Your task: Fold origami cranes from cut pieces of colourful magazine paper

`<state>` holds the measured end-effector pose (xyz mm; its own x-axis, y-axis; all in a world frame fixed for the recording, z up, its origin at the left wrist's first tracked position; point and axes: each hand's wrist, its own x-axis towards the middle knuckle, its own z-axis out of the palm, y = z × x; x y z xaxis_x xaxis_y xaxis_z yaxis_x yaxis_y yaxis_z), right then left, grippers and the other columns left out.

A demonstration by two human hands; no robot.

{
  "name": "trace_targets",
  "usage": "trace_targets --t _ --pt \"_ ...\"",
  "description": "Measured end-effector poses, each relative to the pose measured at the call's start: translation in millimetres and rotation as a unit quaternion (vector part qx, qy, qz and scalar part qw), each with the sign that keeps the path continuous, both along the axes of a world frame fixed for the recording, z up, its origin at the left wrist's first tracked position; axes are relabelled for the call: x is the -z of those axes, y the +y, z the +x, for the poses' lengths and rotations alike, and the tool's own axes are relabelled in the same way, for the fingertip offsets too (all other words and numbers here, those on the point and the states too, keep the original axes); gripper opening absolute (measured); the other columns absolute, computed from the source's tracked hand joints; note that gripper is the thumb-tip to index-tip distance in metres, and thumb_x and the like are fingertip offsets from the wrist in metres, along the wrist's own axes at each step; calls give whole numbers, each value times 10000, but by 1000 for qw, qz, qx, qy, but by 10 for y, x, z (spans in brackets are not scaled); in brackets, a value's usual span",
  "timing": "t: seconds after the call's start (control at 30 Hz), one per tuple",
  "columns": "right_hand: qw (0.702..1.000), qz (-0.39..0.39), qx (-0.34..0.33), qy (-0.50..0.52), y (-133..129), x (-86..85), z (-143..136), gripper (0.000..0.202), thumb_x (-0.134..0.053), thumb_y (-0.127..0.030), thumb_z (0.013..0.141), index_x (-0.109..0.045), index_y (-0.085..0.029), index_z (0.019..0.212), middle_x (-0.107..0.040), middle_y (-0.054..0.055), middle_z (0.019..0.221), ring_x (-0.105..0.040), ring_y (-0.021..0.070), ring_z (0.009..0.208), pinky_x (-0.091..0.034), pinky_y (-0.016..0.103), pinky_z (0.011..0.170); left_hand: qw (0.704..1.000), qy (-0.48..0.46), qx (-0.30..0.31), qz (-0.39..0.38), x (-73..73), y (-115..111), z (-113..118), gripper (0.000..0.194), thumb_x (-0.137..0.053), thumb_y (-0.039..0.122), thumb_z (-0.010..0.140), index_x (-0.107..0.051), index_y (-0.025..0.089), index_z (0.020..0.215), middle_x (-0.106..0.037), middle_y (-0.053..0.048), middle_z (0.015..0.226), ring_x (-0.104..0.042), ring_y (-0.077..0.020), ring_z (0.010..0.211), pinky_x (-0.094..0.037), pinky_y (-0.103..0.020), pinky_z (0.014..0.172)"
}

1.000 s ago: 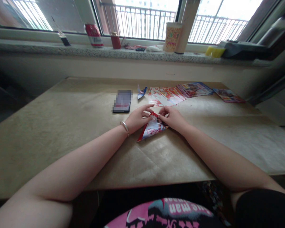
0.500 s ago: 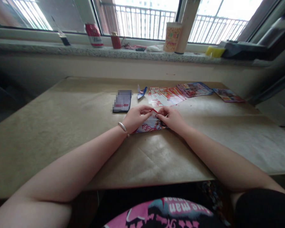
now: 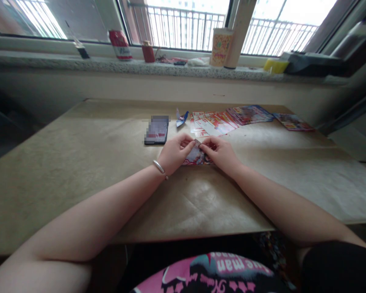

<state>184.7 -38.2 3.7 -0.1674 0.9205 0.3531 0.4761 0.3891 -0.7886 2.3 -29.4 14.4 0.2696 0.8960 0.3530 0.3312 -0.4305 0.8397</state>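
Observation:
A printed sheet of paper [image 3: 195, 155] with red and blue patterns lies between my two hands on the table. My left hand [image 3: 176, 152] pinches its upper left edge with thumb and fingers; a silver bangle circles that wrist. On the other side, my right hand [image 3: 218, 152] has thumb and forefinger closed on the sheet's upper right part. The fingertips of both hands are close together at the top of the paper. Its outer parts are hidden under my hands.
Beyond my hands lie a phone [image 3: 157, 130], a small blue folded paper [image 3: 182, 118], loose printed sheets [image 3: 216, 123] and colourful booklets [image 3: 250, 114], [image 3: 294, 122]. The windowsill [image 3: 94, 65] holds a red can [image 3: 120, 45], a cup [image 3: 221, 47] and a yellow object [image 3: 275, 66].
The red strip between my fingertips no longer shows, and the paper's lower edge sits slightly higher, with less of it visible on the left. Both hands have shifted only slightly.

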Motion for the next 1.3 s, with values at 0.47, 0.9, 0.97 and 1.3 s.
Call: trace_targets --t 0.47,0.9,0.97,1.3 --pt "998 -18 -11 57 -19 1 -48 196 -628 -398 809 -633 -202 816 -631 -2 714 -562 132 641 -454 253 582 1000 -21 -10 17 14 -55 54 148 -576 324 836 -593 177 822 -639 11 744 -577 -109 657 -469 -203 595" --pt "997 23 2 76 -63 -24 -46 153 -650 -343 804 -703 -215 871 -710 7 793 -631 142 697 -504 274 667 998 -55 8 4 21 -68 79 121 -542 303 855 -528 189 820 -589 20 704 -558 -107 624 -456 -203 562" --pt "997 32 -3 71 -69 -26 -51 159 -639 -322 813 -702 -214 912 -708 6 793 -635 140 705 -506 272 680 999 -50 6 11 18 -74 80 123 -540 303 861 -526 189 818 -589 19 708 -557 -107 626 -452 -204 561" --pt "996 19 -10 84 -59 6 -55 191 -624 -350 825 -704 -226 947 -707 5 822 -637 144 733 -511 275 699 997 24 -35 57 15 -91 56 181 -532 347 891 -547 184 815 -630 4 762 -583 -122 704 -459 -216 626"
